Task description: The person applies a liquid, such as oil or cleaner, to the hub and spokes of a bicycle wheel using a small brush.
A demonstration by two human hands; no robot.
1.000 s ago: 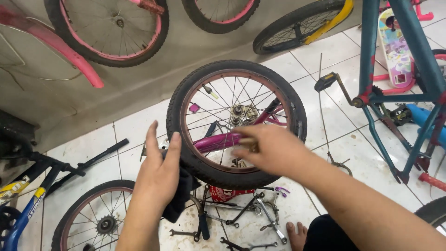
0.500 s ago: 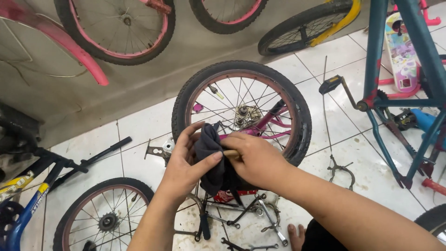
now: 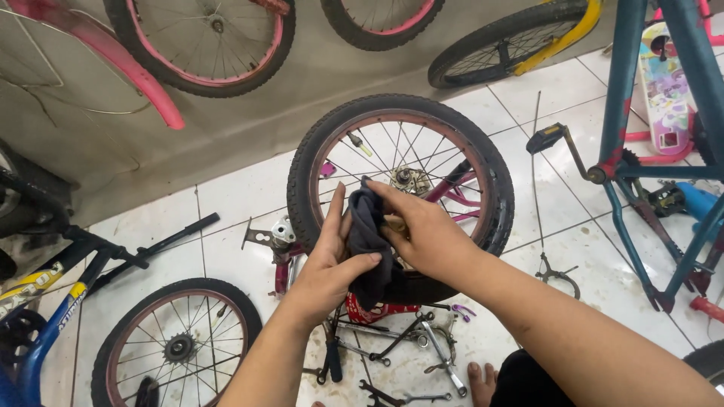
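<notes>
Snugly between both hands (bunched): dark rag (image 3: 367, 234)

Dark matt cloth (image 3: 369, 241), black rubber tyre (image 3: 498, 188), glossy white floor tiles (image 3: 234, 196).

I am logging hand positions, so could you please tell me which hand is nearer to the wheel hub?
Right. The right hand lies just below the wheel hub, its fingers reaching up beside it on the dark cloth. The left hand sits lower and further left.
</notes>
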